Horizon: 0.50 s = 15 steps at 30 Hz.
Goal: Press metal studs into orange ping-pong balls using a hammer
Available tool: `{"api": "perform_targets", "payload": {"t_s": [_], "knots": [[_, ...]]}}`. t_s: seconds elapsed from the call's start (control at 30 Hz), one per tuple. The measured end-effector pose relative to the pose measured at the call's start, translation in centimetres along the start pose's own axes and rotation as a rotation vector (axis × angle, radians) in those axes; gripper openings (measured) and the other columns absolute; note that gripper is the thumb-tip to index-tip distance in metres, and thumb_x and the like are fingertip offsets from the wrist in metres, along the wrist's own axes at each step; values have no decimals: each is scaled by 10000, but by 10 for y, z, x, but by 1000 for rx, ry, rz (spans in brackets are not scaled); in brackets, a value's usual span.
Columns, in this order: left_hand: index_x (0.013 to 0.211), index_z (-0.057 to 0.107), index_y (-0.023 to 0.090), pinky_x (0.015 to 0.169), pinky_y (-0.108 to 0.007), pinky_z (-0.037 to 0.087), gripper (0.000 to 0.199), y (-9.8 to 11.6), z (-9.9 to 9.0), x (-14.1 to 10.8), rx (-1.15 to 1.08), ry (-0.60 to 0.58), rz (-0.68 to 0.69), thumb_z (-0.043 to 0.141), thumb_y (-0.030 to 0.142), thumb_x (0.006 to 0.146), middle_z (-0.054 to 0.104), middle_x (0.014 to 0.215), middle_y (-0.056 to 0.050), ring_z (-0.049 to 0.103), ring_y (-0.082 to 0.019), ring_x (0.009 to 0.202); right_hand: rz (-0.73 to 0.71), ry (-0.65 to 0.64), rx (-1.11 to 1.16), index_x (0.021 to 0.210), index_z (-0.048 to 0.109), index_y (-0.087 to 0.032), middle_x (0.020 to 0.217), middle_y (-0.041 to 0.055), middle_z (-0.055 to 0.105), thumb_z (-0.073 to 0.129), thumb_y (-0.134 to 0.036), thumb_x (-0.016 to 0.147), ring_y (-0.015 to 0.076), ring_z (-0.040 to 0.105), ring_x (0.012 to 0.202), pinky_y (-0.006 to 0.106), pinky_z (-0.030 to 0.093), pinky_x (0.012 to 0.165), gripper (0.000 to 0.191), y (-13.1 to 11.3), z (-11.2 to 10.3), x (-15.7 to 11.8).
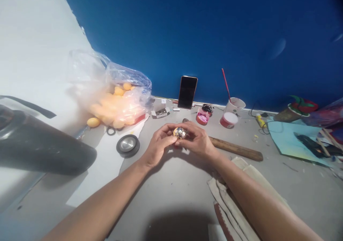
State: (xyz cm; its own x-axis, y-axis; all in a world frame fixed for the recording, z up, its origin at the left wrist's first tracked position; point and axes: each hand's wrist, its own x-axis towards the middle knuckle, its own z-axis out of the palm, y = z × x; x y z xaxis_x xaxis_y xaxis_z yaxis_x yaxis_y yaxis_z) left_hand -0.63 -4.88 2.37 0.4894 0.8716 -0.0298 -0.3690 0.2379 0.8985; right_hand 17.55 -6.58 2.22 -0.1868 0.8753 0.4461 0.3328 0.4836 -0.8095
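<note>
Bare forearms (115, 192) spanned the lower frame; at centre, left hand (158, 143) and right hand (200, 141) pinched a shiny ball (180, 133), which could slip if either grip loosened.

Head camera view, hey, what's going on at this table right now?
A person's left hand and right hand hold a small, shiny, rounded silver object between their fingers, over the gray table; some yellow shows at its edge. A wooden handle lies beside the right hand, which partly hides it. Beyond, a smartphone stands propped by the blue wall.
</note>
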Motion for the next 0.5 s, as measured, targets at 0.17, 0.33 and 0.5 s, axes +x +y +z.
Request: {"api": "perform_targets", "payload": {"t_s": [0.17, 0.33, 0.5], "knots": [[1107, 695, 164, 710, -293, 531, 325, 2, 1, 0, 18, -18, 1, 760, 260, 803, 710, 936, -53, 666, -169, 779, 2, -17, -1, 1251, 755, -300, 1034, 36, 719, 852, -178, 807, 219, 658, 969, 333, 557, 789, 471, 0, 1, 0], [1085, 698, 167, 678, -254, 493, 294, 0, 1, 1, 61, -13, -11, 720, 235, 799, 725, 938, -57, 651, -159, 782, -50, 22, -101, 1285, 746, -327, 1019, 30, 714, 820, -125, 796, 208, 643, 917, 317, 552, 742, 535, 6, 6, -3], [1004, 711, 145, 643, -242, 479, 239, -1, 1, 2, 84, 29, -19, 711, 222, 778, 705, 847, -35, 620, -136, 699, -14, 17, -205, 1316, 731, -313, 1050, 41, 714, 809, -110, 795, 216, 653, 926, 360, 551, 843, 565, 6, 10, -6]]}}
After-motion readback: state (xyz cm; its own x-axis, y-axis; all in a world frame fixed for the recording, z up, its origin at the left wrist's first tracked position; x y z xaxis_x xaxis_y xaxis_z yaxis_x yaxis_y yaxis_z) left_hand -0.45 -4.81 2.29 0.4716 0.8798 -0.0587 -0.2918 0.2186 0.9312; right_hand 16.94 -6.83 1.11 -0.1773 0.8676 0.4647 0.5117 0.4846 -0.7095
